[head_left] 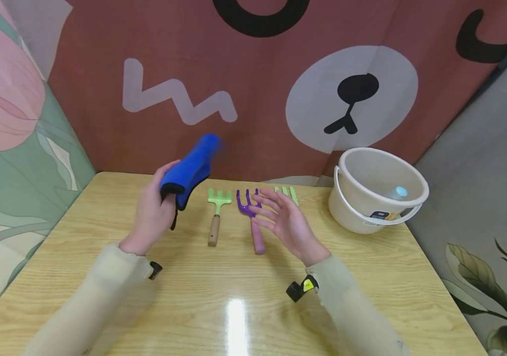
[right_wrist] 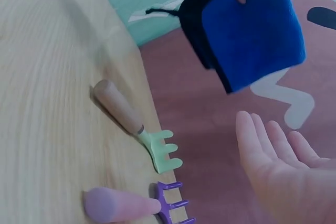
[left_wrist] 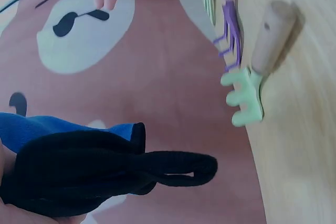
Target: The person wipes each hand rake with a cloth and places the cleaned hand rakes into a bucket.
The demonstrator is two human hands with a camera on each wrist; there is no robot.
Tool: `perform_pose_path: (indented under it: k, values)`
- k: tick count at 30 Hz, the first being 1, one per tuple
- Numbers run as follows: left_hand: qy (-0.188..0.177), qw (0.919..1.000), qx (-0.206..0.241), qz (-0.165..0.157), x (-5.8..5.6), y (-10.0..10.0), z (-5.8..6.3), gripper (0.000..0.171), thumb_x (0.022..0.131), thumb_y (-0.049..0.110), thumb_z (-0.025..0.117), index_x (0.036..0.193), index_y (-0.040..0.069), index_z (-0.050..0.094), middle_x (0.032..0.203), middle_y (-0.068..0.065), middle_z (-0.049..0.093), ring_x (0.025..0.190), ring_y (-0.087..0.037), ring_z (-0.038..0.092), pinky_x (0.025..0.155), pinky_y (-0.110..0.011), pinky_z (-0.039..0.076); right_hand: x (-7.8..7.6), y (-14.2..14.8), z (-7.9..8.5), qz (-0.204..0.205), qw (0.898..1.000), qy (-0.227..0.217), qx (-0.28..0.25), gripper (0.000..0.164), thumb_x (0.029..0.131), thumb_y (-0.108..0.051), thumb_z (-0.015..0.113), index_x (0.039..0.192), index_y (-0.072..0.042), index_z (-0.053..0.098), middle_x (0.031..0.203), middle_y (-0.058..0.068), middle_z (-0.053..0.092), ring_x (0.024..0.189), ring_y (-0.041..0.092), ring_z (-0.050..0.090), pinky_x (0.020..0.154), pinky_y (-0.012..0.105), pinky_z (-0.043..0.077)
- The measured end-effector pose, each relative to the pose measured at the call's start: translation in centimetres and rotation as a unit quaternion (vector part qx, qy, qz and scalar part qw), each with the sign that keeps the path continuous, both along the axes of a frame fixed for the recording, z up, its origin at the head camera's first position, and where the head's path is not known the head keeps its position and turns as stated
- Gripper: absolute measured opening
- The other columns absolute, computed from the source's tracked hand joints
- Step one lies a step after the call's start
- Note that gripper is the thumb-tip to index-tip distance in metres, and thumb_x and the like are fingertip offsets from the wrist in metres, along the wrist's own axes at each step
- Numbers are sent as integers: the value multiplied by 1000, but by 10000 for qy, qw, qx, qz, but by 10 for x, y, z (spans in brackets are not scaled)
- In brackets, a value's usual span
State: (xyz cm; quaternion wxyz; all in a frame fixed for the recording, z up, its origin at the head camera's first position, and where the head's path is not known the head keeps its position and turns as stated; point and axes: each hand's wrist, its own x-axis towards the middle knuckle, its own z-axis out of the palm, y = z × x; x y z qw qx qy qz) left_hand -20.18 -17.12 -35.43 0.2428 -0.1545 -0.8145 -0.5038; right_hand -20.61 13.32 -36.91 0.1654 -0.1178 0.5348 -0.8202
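Observation:
My left hand (head_left: 152, 213) grips a folded blue cloth (head_left: 190, 170) with black edging, lifted above the back left of the table. In the left wrist view its black side and a black hanging loop (left_wrist: 181, 169) face the camera. My right hand (head_left: 290, 228) is raised with fingers spread apart, holding nothing, over the purple hand rake (head_left: 258, 238) with a pink handle. Between the hands lies a green hand rake (head_left: 214, 230) with a wooden handle. Behind the right hand, green tines (head_left: 293, 194) of another tool show; the hand hides most of it.
A cream bucket (head_left: 351, 210) with a carry handle stands at the back right of the wooden table (head_left: 182, 296). Inside it is a thing with a light blue top (head_left: 398, 193). A printed curtain (head_left: 253, 143) hangs along the table's back edge.

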Motion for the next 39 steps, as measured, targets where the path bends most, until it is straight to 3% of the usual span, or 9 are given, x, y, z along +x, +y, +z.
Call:
perform_pose_path:
  k: [7, 12, 15, 21, 28, 31, 35, 39]
  values:
    - [355, 9986, 131, 357, -1, -15, 7, 51, 98, -12, 42, 145, 7, 52, 138, -23, 58, 120, -43, 56, 97, -60, 44, -21, -15, -1, -531, 9964, -102, 652, 43, 110, -28, 45, 142, 1, 44, 145, 25, 48, 130, 43, 51, 103, 45, 47]
    - [514, 9970, 142, 559, -2, -19, 13, 48, 100, -9, 44, 144, 7, 54, 136, -20, 60, 120, -43, 57, 99, -60, 45, -34, -37, -4, -774, 9848, 7, 1552, 45, 104, -24, 60, 138, 4, 50, 138, 28, 54, 121, 42, 58, 103, 50, 47]
    - [551, 9966, 148, 601, -2, -20, 16, 47, 101, -7, 45, 144, 8, 54, 136, -19, 60, 122, -42, 57, 100, -60, 44, -38, -51, -7, -696, 9716, 108, 2259, 50, 101, -25, 65, 140, 3, 50, 135, 24, 57, 118, 40, 60, 101, 50, 47]
    - [554, 9958, 189, 705, 0, -17, 18, 45, 101, -6, 46, 142, 9, 57, 133, -19, 63, 117, -41, 59, 97, -59, 46, -45, -74, -19, -356, 9358, 183, 3502, 65, 97, -34, 70, 144, 4, 47, 129, 17, 60, 115, 40, 62, 96, 46, 51]
    - [659, 9933, 477, 818, 0, -13, 13, 40, 97, -7, 48, 132, 4, 63, 124, -15, 67, 109, -34, 63, 92, -51, 47, -42, -92, -36, -321, 9152, 26, 4017, 72, 92, -42, 74, 143, 2, 48, 115, 13, 65, 103, 34, 68, 91, 43, 54]
    - [722, 9925, 504, 847, 0, -11, 11, 34, 100, -4, 49, 131, 1, 62, 123, -15, 67, 109, -33, 64, 92, -47, 47, -38, -100, -42, -406, 8948, 212, 4441, 77, 89, -47, 76, 144, -1, 48, 109, 8, 67, 95, 28, 69, 87, 39, 53]
    - [702, 9930, 489, 820, 0, -7, 6, 30, 102, 1, 52, 130, -1, 62, 121, -17, 68, 107, -33, 65, 91, -45, 48, -31, -107, -46, -577, 8664, 459, 4939, 79, 86, -50, 78, 143, -3, 50, 113, 7, 68, 101, 21, 66, 89, 39, 51]
    - [623, 9942, 483, 737, 0, -4, -1, 30, 102, 2, 53, 131, -1, 60, 123, -19, 67, 110, -35, 64, 93, -48, 48, -27, -110, -50, -619, 8588, 623, 5048, 81, 85, -49, 79, 143, -3, 49, 118, 7, 65, 105, 21, 62, 89, 39, 51]
